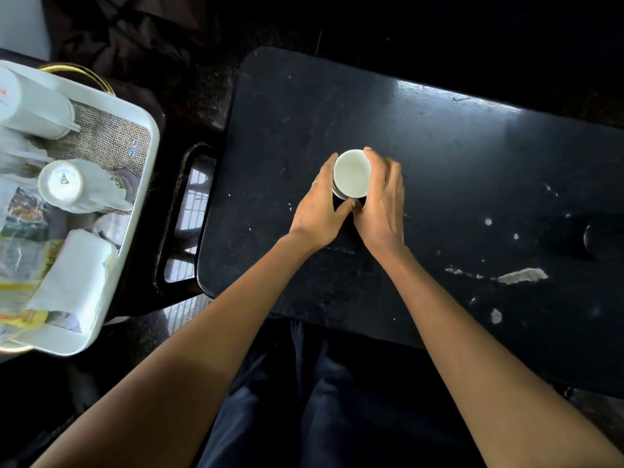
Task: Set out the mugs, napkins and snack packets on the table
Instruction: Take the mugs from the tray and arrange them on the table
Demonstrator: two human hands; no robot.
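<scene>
left hand (319,201) | right hand (381,197) | both cupped around white mug (351,173) | on black table (439,146)

Scuffed black table (439,136), white mug (352,173) upright on it, white tray (148,136) alongside

glossy ceramic mug (352,173), scuffed semi-gloss black table (439,157), smooth plastic tray (141,184), coarse burlap mat (108,136)
</scene>
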